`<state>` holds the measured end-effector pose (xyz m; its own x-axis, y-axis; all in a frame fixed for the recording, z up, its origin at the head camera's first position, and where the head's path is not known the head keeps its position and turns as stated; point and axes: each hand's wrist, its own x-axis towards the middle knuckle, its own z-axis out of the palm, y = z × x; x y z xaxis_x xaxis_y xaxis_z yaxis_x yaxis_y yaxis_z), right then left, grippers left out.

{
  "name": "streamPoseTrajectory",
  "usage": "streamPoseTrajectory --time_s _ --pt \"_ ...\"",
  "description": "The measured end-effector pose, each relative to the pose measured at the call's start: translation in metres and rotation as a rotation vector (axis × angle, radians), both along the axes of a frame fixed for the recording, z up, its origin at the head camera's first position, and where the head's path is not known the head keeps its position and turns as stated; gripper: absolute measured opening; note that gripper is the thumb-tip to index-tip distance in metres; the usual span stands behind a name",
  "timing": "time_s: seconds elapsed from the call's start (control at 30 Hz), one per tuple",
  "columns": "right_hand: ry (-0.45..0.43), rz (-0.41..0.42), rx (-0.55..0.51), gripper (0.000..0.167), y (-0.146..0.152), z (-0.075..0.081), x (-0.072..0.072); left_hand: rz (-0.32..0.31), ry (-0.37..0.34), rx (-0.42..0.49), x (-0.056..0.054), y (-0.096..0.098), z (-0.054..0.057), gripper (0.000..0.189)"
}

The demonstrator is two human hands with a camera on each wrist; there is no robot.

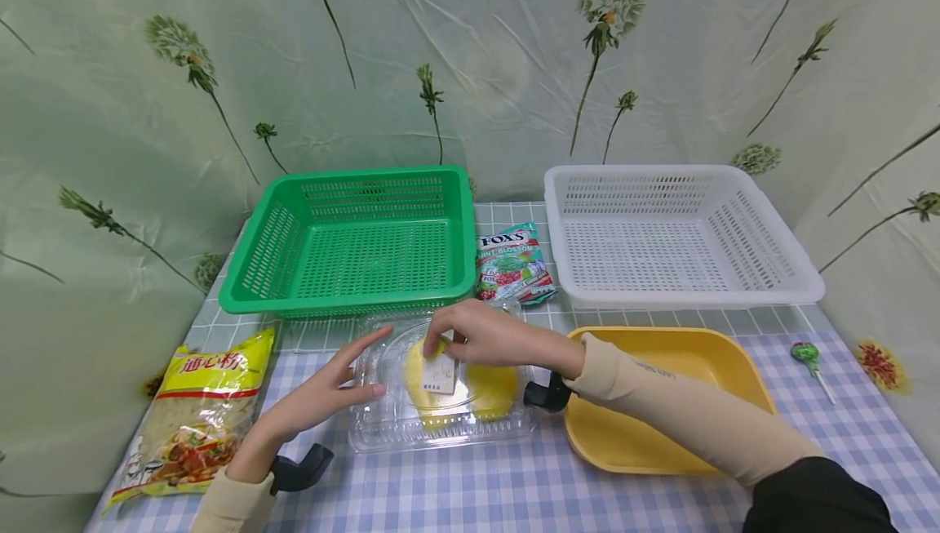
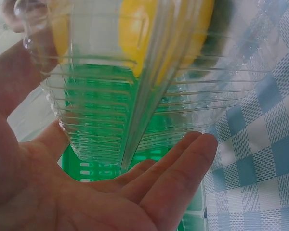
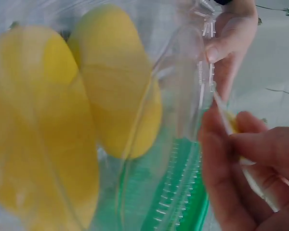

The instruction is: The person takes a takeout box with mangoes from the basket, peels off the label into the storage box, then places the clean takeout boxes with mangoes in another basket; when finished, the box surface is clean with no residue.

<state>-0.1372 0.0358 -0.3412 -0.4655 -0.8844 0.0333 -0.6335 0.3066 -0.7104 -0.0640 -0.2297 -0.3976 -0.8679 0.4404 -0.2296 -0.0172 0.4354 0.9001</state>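
A clear plastic clamshell box (image 1: 367, 427) stands on the checked cloth, with yellow oblong fruits (image 3: 43, 130) inside that look like mangoes. My right hand (image 1: 488, 337) is over the box and pinches a small white card (image 1: 439, 374) with print on it between thumb and fingers. In the right wrist view the card shows edge-on, with a bit of yellow near it. At the left side of the box is my left hand (image 1: 326, 394), its fingers spread and mostly straight. Its fingertips (image 2: 202, 144) lie close against the ribbed side; firm contact is hard to tell.
Behind the box stand a green basket (image 1: 345, 304) and a white basket (image 1: 683, 296), with a Fox's candy bag (image 1: 514, 264) between them. A yellow tray (image 1: 661, 443) lies under my right forearm. Left is a macaroni bag (image 1: 201, 419); far right, a lollipop (image 1: 805, 355).
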Motion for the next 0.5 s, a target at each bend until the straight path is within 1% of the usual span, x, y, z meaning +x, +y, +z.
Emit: streamPoseTrajectory --time_s 0.13,0.23,0.4,0.5 --pt "-0.09 0.0 -0.081 0.023 0.007 0.004 0.002 -0.003 0.001 0.007 0.0 0.0 0.001 0.071" --pt "-0.167 -0.01 -0.116 0.023 0.015 0.008 0.001 -0.007 0.013 0.008 0.0 0.001 0.001 0.071" --pt "-0.197 -0.04 -0.138 0.024 0.034 0.012 -0.002 -0.009 0.041 0.009 0.0 0.0 0.001 0.07" --pt "-0.214 -0.074 -0.138 0.025 0.05 0.012 -0.003 -0.013 0.048 0.012 0.0 0.0 0.001 0.07"
